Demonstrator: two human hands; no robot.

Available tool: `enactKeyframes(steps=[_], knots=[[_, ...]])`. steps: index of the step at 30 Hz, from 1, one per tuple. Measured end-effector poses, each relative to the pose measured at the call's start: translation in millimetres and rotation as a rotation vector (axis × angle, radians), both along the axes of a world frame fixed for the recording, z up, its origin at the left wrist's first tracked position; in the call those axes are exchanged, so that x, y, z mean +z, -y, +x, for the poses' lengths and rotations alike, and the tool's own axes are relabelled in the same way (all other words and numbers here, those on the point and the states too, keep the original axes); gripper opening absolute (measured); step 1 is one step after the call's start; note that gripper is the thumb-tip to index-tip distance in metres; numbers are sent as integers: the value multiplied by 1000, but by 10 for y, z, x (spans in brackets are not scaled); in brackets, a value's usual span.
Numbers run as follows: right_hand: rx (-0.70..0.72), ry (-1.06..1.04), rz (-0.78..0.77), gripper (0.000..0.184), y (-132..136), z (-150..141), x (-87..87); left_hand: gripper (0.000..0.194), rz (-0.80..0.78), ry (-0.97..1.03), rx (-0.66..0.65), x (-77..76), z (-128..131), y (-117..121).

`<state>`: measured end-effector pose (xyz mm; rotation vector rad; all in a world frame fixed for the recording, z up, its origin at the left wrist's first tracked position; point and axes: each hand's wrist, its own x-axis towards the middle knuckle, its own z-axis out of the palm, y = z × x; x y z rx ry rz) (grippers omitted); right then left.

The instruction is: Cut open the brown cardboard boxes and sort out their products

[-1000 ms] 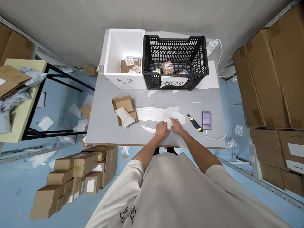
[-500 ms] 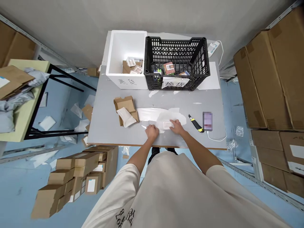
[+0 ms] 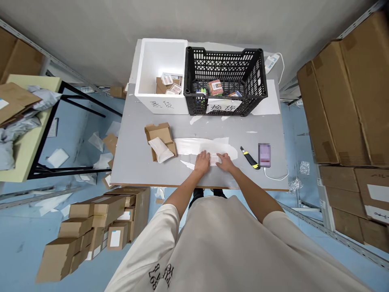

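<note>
Between my hands on the grey table [image 3: 142, 170] lies a small flat white pack [image 3: 214, 159] with faint pinkish markings, on a white film-like sheet [image 3: 194, 146]. My left hand [image 3: 202, 162] rests at the pack's left side, fingers stretched forward over the sheet. My right hand [image 3: 225, 162] grips the pack's right edge with thumb and fingertips. Left of them stands an opened brown cardboard box [image 3: 159, 130], a white padded pouch [image 3: 161, 150] lying across it. A black-and-yellow utility knife [image 3: 250, 158] lies to the right.
At the table's back stand a white foam box [image 3: 170, 106] and a black plastic crate [image 3: 225, 52], both with small goods inside. A phone [image 3: 264, 155] with a white cable lies at right. Stacked cartons [image 3: 115, 211] stand below left; more cartons [image 3: 346, 101] rise on the right.
My left hand has moved right and slightly forward, from the sheet's front edge to the pack's left side. My right hand stays at the pack's right edge.
</note>
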<state>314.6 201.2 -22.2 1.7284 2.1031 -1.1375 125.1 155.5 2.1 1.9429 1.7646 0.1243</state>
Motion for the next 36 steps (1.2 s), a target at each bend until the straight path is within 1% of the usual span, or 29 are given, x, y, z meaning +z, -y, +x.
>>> enactKeyframes(steps=[2,6,8,11,13,16,17,18,21,23,27,30,33,36], knots=[[-24,-26,11,64,17,5,5,37,-71,-5,99,-38,-52,-40],[-69,-105,52,52,52,16,71,32,-116,21,115,-67,-135,-40],[-58,-118,112,43,94,33,143,34,-126,29,131,-72,-143,-30],[25,-96,262,29,219,88,282,40,-144,55,142,-89,-135,-29],[95,-109,338,22,335,133,365,41,-158,66,137,-108,-135,-33],[178,-147,361,17,510,185,427,28,-188,55,117,-140,-159,-24],[202,-152,349,17,559,194,428,26,-200,52,96,-147,-174,-11],[223,-151,332,17,602,199,421,30,-212,49,68,-153,-191,8],[271,-120,273,20,690,196,365,54,-229,41,-30,-150,-251,97],[292,-92,253,24,724,184,323,64,-205,32,-70,-138,-285,171],[339,-76,251,34,758,132,279,65,-149,6,-103,-113,-316,299],[363,-104,220,34,761,78,282,69,-166,-19,-122,-103,-320,349],[320,-116,170,35,742,37,299,73,-181,-42,-140,-99,-324,371],[179,-129,131,44,680,38,334,76,-174,-57,-146,-97,-330,388]])
